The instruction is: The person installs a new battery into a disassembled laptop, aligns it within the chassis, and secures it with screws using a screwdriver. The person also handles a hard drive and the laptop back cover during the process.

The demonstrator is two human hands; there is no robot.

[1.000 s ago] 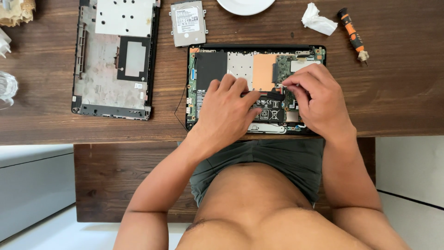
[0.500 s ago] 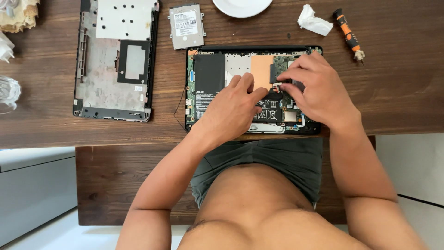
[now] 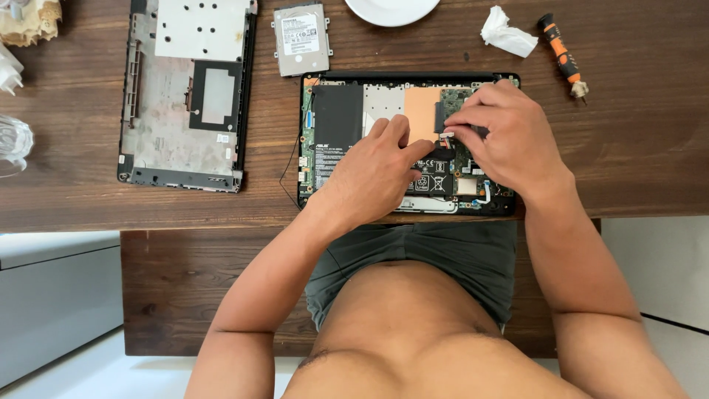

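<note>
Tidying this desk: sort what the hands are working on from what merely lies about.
In hand: opened black laptop base; small connector at right hand; left hand.

Lying about: grey bottom cover; silver hard drive; orange screwdriver; crumpled tissue; white plate.

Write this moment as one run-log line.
left hand: resting on opened laptop | right hand: pinching small part at circuit board | screwdriver: idle on table

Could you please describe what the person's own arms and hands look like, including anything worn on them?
Both arms are bare from shoulder to wrist, with no sleeves. The left hand and right hand wear no gloves, and no watch, ring or bracelet shows. The only clothing visible is dark grey-green shorts.
</note>
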